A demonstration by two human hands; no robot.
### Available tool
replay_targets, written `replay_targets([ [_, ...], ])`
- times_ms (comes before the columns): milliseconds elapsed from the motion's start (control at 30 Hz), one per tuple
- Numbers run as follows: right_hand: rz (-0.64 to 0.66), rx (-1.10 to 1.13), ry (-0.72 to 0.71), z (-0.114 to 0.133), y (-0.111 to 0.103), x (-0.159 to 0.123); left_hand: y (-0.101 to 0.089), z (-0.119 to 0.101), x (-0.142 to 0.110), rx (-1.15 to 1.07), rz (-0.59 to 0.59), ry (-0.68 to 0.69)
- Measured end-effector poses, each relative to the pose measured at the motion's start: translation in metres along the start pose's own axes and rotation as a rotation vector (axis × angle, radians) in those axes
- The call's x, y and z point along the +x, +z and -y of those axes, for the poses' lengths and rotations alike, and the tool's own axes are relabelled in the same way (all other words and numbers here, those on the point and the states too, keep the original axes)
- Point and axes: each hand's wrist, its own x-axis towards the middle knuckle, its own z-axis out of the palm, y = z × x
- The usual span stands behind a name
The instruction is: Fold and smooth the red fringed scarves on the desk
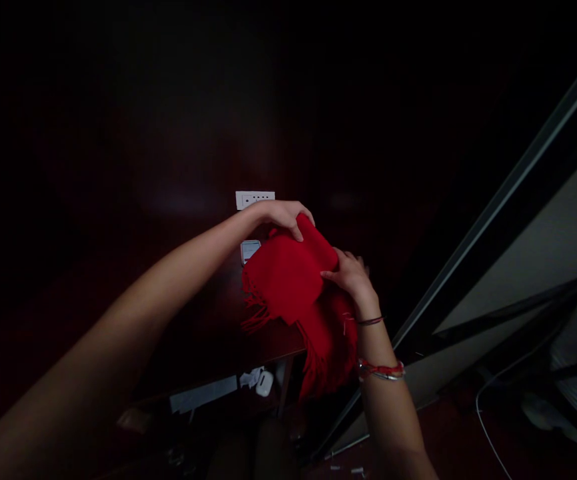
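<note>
A red fringed scarf (288,270) is folded over on a dark tabletop, with part of it hanging past the front edge at the right. My left hand (288,217) grips the far corner of the fold, thumb on top and fingers behind. At the right end of the fold, my right hand (351,272) pinches the cloth, its thumb on top and the other fingers underneath or behind. Fringe hangs loose at the scarf's left and lower ends. Bracelets circle my right wrist and forearm.
Behind my left wrist is a white socket panel (254,198). A small device with a lit screen (250,251) lies left of the scarf. Below the tabletop, a white earbud case (264,383) rests beside crumpled paper. A dark-framed panel (513,180) slants along the right. The room is dim.
</note>
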Motion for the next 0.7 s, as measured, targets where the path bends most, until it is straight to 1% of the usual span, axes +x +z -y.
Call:
replay_targets([
  [67, 0.041, 0.111, -0.141, 0.018, -0.019, 0.005, -0.022, 0.007, -0.024, -0.033, -0.12, -0.021],
  [167, 0.151, 0.353, -0.367, 0.048, -0.042, 0.017, -0.056, 0.025, -0.058, -0.07, -0.359, -0.046],
  [200, 0.192, 0.41, -0.42, 0.059, -0.047, 0.02, -0.066, 0.031, -0.07, -0.067, -0.43, -0.06],
  [267, 0.284, 0.479, -0.48, 0.083, -0.055, 0.027, -0.084, 0.038, -0.094, -0.051, -0.529, -0.094],
  [333, 0.351, 0.513, -0.509, 0.107, -0.058, 0.03, -0.098, 0.039, -0.118, -0.036, -0.568, -0.122],
  [367, 0.363, 0.525, -0.522, 0.119, -0.058, 0.032, -0.104, 0.037, -0.13, -0.032, -0.58, -0.134],
  [467, 0.333, 0.535, -0.555, 0.154, -0.053, 0.038, -0.116, 0.029, -0.167, -0.016, -0.597, -0.189],
  [567, 0.288, 0.464, -0.598, 0.191, -0.045, 0.046, -0.123, 0.022, -0.201, 0.016, -0.595, -0.266],
  [700, 0.257, 0.303, -0.664, 0.239, -0.034, 0.056, -0.128, 0.026, -0.241, 0.045, -0.65, -0.327],
])
